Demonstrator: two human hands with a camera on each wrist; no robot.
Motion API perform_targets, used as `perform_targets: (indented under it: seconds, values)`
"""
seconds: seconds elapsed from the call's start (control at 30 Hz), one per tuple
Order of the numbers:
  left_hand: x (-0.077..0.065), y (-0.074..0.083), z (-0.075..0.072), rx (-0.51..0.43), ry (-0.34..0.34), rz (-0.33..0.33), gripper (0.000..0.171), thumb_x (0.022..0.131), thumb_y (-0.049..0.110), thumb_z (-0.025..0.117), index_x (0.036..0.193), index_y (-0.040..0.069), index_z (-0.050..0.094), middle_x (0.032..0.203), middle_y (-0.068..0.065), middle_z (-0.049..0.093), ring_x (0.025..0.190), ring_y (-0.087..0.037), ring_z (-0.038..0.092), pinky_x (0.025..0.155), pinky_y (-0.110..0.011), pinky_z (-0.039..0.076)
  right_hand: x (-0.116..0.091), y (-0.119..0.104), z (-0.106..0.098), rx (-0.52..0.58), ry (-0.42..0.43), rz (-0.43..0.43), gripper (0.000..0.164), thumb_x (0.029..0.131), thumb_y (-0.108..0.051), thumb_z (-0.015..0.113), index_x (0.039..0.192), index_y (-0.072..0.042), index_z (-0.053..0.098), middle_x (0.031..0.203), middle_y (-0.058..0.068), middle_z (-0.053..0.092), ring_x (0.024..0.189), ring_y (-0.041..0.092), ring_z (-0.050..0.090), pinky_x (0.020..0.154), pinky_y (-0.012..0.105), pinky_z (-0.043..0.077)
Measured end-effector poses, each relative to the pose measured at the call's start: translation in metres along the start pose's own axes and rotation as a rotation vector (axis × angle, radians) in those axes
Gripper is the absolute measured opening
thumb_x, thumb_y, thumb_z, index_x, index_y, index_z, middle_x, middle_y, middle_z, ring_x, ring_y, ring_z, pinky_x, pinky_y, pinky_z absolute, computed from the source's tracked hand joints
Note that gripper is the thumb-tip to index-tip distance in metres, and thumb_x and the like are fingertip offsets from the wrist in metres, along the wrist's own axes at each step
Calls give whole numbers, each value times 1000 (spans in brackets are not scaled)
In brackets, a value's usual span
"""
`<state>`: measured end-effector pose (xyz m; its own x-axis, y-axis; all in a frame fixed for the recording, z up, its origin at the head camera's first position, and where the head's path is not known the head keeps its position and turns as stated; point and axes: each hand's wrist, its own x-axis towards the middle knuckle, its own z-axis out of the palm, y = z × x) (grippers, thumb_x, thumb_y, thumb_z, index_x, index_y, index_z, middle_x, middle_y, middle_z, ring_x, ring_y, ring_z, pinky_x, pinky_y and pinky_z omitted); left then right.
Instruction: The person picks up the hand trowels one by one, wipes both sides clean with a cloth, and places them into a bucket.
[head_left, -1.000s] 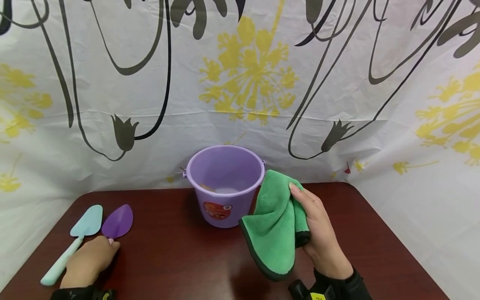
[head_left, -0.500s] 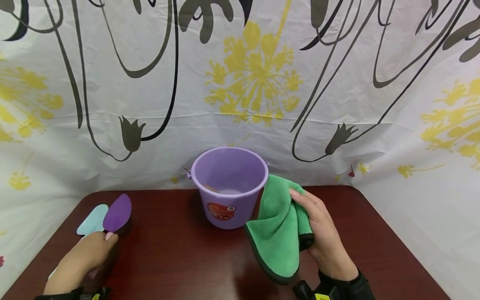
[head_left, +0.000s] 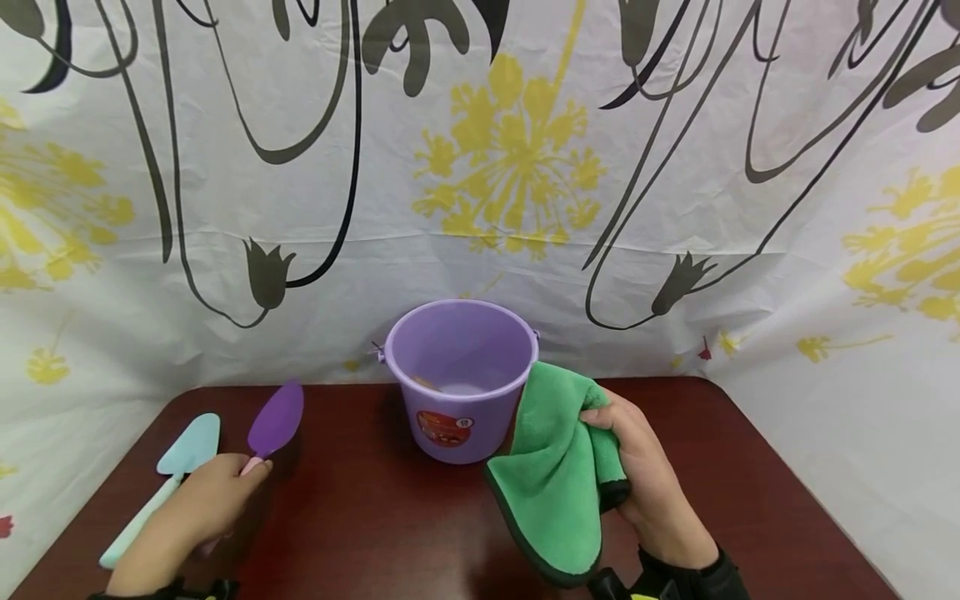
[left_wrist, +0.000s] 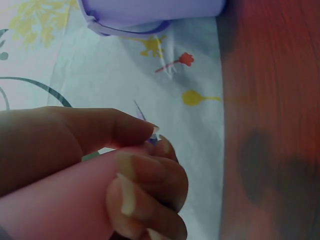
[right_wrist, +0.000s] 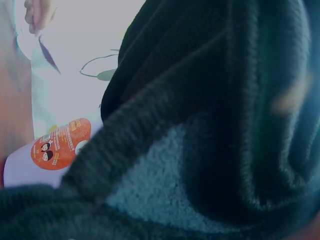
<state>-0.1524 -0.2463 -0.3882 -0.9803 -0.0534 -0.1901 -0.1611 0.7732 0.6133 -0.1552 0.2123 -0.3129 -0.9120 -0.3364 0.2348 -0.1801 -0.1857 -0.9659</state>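
With fingers [left_wrist: 117,127] of the left hand [head_left: 213,497] curled round its pink handle, grips the purple trowel [head_left: 277,418] between eight and nine o'clock from the bucket [head_left: 491,429], with blade tipped toward one. With the right hand [head_left: 637,458], grasps the green cloth [head_left: 551,479] at about four o'clock from the bucket, dark-edged and drooping toward six; cannot tell whether touching the bucket. Just beside, at the purple trowel's nine o'clock, lying on the desk [head_left: 360,517]: the blue trowel [head_left: 187,450], with handle running to seven. Upright near the desk's twelve-o'clock edge: the bucket, with red sticker [head_left: 444,427].
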Motion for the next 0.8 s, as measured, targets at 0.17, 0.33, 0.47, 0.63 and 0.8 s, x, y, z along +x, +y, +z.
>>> perform_targets:
  seconds: [0.17,0.33,0.47,0.63,0.8]
  values:
    - [-5,13,-3,8,25,27,40,106,37,45,79,8,47,54,-1,42,40,-15,45,40,-34,43,-1,0,1,-31,-8,42,16,104,-13,47,102,-15,62,87,-7,66,75,8,69,70,28,58]
    - [-13,30,-5,27,7,104,40,105,37,49,77,9,46,59,1,40,44,-12,40,43,-31,41,0,0,4,-36,12,92,15,105,-19,50,103,-15,64,86,-7,68,75,8,71,70,28,59]
    - [-19,41,-4,28,12,181,43,105,40,51,74,11,44,60,4,35,43,-9,32,41,-28,37,0,0,5,-45,38,125,17,106,-25,51,107,-15,65,87,-6,71,77,9,73,71,29,60]
    - [-26,53,0,68,87,265,43,104,40,54,72,13,43,62,7,33,51,-4,31,50,-24,34,1,1,8,-69,63,140,18,105,-27,53,110,-14,65,87,-5,72,77,11,74,70,31,60]
    - [-34,68,4,73,122,309,42,103,42,56,72,16,44,63,9,32,55,-2,32,54,-23,34,1,2,9,-84,79,145,18,105,-27,55,111,-13,65,87,-4,72,77,11,74,71,31,60]
